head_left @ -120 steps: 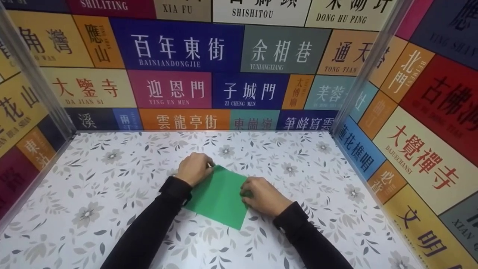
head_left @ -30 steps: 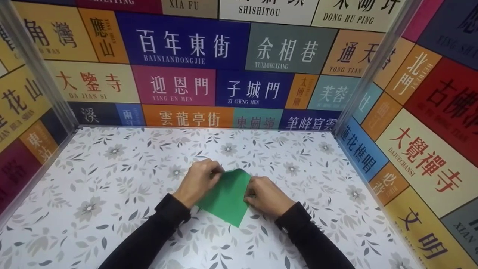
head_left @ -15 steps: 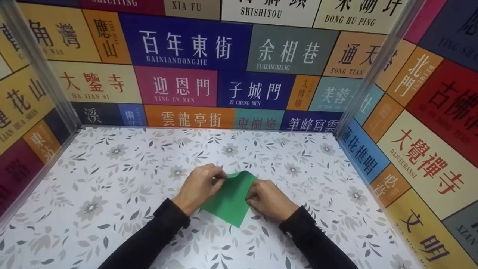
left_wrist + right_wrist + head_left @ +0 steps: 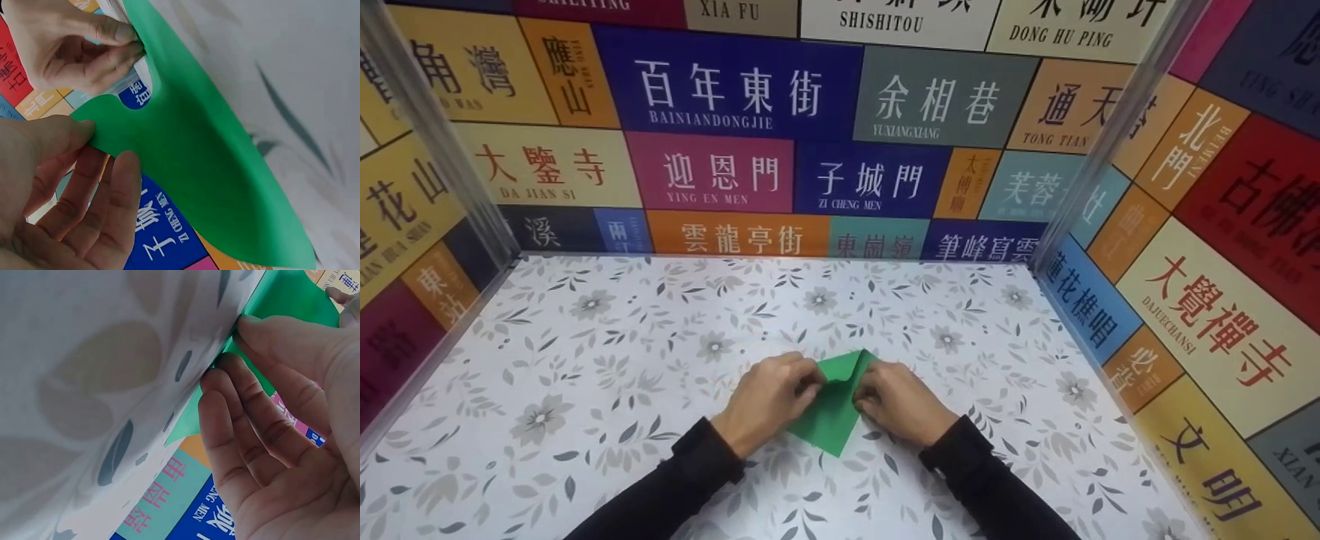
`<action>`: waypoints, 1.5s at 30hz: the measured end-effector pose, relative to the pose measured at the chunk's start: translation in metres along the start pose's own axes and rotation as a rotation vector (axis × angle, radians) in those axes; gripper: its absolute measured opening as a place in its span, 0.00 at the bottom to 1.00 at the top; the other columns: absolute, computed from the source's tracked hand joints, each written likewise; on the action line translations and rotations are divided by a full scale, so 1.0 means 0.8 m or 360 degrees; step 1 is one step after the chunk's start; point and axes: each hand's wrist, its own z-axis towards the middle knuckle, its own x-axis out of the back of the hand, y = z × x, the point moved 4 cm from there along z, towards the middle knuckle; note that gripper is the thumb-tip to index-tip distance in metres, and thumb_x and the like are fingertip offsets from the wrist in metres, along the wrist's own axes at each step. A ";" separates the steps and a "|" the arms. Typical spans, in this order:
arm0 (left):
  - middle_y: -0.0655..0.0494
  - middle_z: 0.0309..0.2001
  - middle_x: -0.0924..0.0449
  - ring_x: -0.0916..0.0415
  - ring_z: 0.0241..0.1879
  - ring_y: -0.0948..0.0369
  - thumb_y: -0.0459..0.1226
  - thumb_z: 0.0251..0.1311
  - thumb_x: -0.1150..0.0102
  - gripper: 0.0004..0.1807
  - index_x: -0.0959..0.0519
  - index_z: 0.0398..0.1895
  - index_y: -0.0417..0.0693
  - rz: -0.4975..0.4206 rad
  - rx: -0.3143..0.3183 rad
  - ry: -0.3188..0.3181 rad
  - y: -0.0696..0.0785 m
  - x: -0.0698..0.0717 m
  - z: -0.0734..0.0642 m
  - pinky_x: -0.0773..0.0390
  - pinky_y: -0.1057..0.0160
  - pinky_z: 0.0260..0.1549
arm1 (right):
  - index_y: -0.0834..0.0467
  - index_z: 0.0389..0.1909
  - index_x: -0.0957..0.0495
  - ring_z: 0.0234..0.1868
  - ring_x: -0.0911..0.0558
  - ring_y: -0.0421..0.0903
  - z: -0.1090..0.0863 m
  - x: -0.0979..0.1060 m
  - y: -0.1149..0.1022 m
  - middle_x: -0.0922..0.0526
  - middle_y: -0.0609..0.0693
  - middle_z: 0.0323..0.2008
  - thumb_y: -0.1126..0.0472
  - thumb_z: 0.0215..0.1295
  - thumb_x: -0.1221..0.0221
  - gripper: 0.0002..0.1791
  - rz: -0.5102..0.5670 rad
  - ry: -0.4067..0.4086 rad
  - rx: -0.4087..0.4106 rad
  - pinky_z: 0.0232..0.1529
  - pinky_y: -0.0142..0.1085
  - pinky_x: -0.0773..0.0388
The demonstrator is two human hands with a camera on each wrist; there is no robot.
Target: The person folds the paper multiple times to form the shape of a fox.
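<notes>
A square sheet of green paper (image 4: 826, 429) lies on the patterned tabletop, turned with one corner toward the person. My left hand (image 4: 771, 394) pinches its left part between thumb and fingers. In the left wrist view the paper (image 4: 197, 169) rises off the surface in a loose bend, its lifted corner between the left thumb and fingers. My right hand (image 4: 901, 397) holds the right edge; in the right wrist view, its thumb and index finger pinch the paper (image 4: 287, 304) low at the tabletop. A far flap of the sheet curls over between both hands.
The white tabletop (image 4: 622, 360) bears a grey leaf and flower print. Upright panels with coloured sign blocks (image 4: 727, 82) close off the back, left and right sides. Clear strips (image 4: 1091, 157) run up the corners. Black sleeves (image 4: 660, 480) cover both forearms.
The left hand has drawn the paper's lifted corner toward the person and slightly right, so the far part bends over more. The right hand stays at the right edge.
</notes>
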 end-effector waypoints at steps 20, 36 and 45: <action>0.56 0.36 0.07 0.12 0.34 0.63 0.29 0.65 0.18 0.07 0.08 0.39 0.49 -0.0065 0.0022 -0.0149 0.021 -0.011 -0.014 0.11 0.65 0.35 | 0.51 0.43 0.04 0.45 0.06 0.47 0.000 0.002 -0.001 0.05 0.47 0.42 0.74 0.61 0.27 0.16 -0.0070 0.0006 -0.0017 0.52 0.45 0.06; 0.58 0.35 0.08 0.13 0.34 0.63 0.29 0.61 0.17 0.09 0.09 0.34 0.52 0.0025 0.0022 -0.0214 0.029 -0.020 -0.023 0.10 0.61 0.36 | 0.52 0.32 0.06 0.39 0.06 0.46 0.000 0.005 0.004 0.06 0.46 0.36 0.75 0.60 0.26 0.13 -0.0009 -0.0015 -0.0034 0.46 0.42 0.07; 0.58 0.36 0.05 0.07 0.37 0.57 0.30 0.59 0.15 0.09 0.07 0.33 0.53 0.0118 0.0008 -0.0239 0.033 -0.024 -0.028 0.07 0.56 0.39 | 0.52 0.32 0.05 0.41 0.06 0.46 0.000 0.005 0.006 0.05 0.48 0.38 0.74 0.61 0.24 0.12 -0.0004 -0.0013 -0.0071 0.48 0.43 0.06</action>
